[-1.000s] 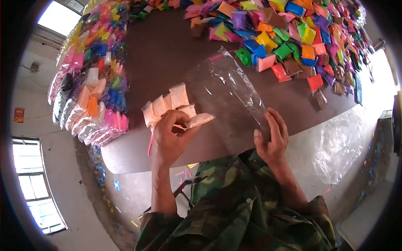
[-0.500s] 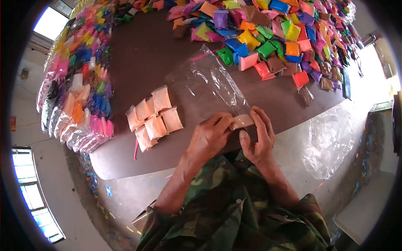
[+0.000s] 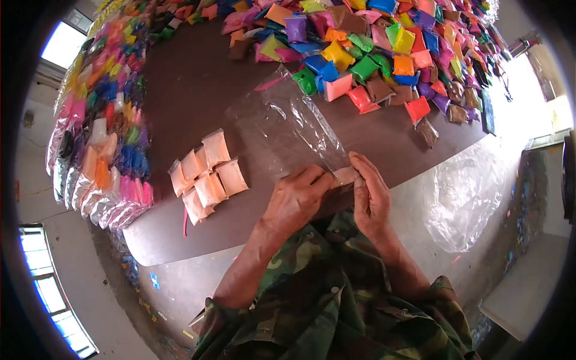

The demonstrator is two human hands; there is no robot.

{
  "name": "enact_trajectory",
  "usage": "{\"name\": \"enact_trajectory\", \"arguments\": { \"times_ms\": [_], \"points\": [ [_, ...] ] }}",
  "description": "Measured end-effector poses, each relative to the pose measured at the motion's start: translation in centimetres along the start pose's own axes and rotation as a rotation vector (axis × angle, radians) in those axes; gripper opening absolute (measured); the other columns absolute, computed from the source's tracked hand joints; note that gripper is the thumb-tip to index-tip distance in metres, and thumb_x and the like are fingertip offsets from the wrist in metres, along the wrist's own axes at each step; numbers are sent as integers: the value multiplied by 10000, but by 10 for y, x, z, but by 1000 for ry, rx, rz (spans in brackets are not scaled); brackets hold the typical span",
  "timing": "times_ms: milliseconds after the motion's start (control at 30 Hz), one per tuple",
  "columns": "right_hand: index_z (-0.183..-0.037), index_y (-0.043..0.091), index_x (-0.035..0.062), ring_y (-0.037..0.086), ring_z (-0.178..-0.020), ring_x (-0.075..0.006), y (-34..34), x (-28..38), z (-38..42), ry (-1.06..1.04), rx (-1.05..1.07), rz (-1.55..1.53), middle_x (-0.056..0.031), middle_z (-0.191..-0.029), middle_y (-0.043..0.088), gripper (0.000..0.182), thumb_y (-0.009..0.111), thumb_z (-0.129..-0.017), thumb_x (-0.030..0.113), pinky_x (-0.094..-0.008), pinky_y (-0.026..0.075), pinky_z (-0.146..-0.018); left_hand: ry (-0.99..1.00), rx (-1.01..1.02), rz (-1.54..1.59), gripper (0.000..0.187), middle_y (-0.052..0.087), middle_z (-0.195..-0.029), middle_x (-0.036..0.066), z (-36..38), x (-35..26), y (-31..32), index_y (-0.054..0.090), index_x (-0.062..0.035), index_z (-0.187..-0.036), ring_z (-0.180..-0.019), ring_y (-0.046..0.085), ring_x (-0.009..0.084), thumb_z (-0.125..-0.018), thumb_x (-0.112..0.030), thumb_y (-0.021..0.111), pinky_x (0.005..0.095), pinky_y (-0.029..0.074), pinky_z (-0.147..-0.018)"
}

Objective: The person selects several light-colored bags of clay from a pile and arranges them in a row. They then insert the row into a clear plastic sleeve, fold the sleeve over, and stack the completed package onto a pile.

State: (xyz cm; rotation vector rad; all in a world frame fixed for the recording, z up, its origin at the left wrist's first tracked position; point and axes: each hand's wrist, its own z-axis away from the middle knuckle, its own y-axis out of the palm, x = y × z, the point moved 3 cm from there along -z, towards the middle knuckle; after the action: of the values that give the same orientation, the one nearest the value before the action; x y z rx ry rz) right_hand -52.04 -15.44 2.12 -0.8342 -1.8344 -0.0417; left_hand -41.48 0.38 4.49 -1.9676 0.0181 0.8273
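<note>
Near the table's front edge, my left hand (image 3: 300,193) has its fingers curled at one end of a small pale peach packet (image 3: 344,176). My right hand (image 3: 373,195) closes on the other end, thumb bent in and fingers along its far side. A clear plastic bag (image 3: 294,123) with a pink strip at its far end lies flat beyond the packet; its near end reaches my fingers. Left of my hands, several peach packets (image 3: 210,189) lie grouped in overlapping rows.
A large heap of colourful packets (image 3: 365,67) covers the far right of the dark table (image 3: 186,78). Filled clear bags (image 3: 99,156) are stacked along its left edge. A pink strip (image 3: 185,222) lies by the peach packets. Crumpled clear plastic (image 3: 465,198) is beyond the right edge.
The whole view has shifted slightly, with the table's contents now further left. My right thumb has come up against the packet, and the right fingers have drawn closer together.
</note>
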Motion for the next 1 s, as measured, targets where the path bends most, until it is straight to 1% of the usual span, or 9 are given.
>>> {"name": "enact_trajectory", "arguments": {
  "times_ms": [67,267,567,600,700,867,900,933,1000],
  "points": [
    [-1407,667,-45,686,-1322,-355,1,0,0,-2,-12,-1,-223,-1450,679,364,536,-1068,-41,-397,532,-1107,18,58,-48,285,705,-1040,89,-1,-1,0,712,-53,-1059,-954,744,329,-790,10,782,450,619,-780],
    [-1298,710,-58,716,-1236,-326,2,-2,-2,12,-63,-45,-209,-1390,704,305,564,-1031,-81,-383,555,-1055,-21,-37,67,277,710,-1052,92,0,1,3,714,-63,-1048,-932,741,347,-789,33,735,456,621,-773],
    [-1271,720,-49,725,-1219,-332,5,2,-2,-5,-42,49,-205,-1374,710,301,560,-1020,-97,-386,558,-1045,31,40,82,315,683,-1021,99,4,-9,0,683,-47,-1134,-1005,713,331,-831,21,732,459,614,-852],
    [-1269,722,-48,725,-1222,-326,5,1,-1,2,-49,28,-205,-1377,709,297,560,-1024,-92,-391,561,-1044,-12,104,66,274,714,-1076,107,6,-11,-6,697,-49,-1130,-1023,721,336,-865,1,744,448,618,-871],
    [-1260,727,-52,726,-1222,-317,7,-2,-1,-9,-63,39,-204,-1372,712,292,568,-1020,-94,-385,565,-1039,-6,-97,97,240,753,-1130,115,17,-16,-28,730,-42,-1111,-1036,742,327,-882,-46,799,434,620,-904],
    [-1240,740,-50,728,-1224,-309,7,0,-1,7,-82,13,-196,-1354,723,288,571,-1013,-101,-375,573,-1028,-344,-352,-447,255,779,-1113,135,58,31,-104,775,-41,-1053,-981,767,320,-864,-156,901,423,616,-826],
    [-1240,741,-49,727,-1225,-308,7,-1,0,14,-83,9,-195,-1354,723,289,570,-1013,-101,-377,573,-1029,-527,-405,-443,279,772,-1097,150,72,51,-112,770,-43,-1057,-959,762,345,-875,-205,905,444,607,-797],
    [-1239,741,-49,727,-1227,-307,8,-2,0,19,-83,4,-194,-1354,723,290,569,-1012,-100,-378,573,-1030,-638,-363,-524,360,768,-1082,160,76,55,-125,768,-38,-1074,-933,759,354,-854,-282,917,470,603,-806],
    [-1237,742,-50,726,-1229,-307,8,0,0,9,-85,6,-196,-1354,723,286,571,-1012,-97,-378,572,-1030,-696,-273,-593,407,767,-1091,165,83,64,-133,769,-36,-1082,-917,759,356,-835,-319,925,475,602,-804]
  ]
}}
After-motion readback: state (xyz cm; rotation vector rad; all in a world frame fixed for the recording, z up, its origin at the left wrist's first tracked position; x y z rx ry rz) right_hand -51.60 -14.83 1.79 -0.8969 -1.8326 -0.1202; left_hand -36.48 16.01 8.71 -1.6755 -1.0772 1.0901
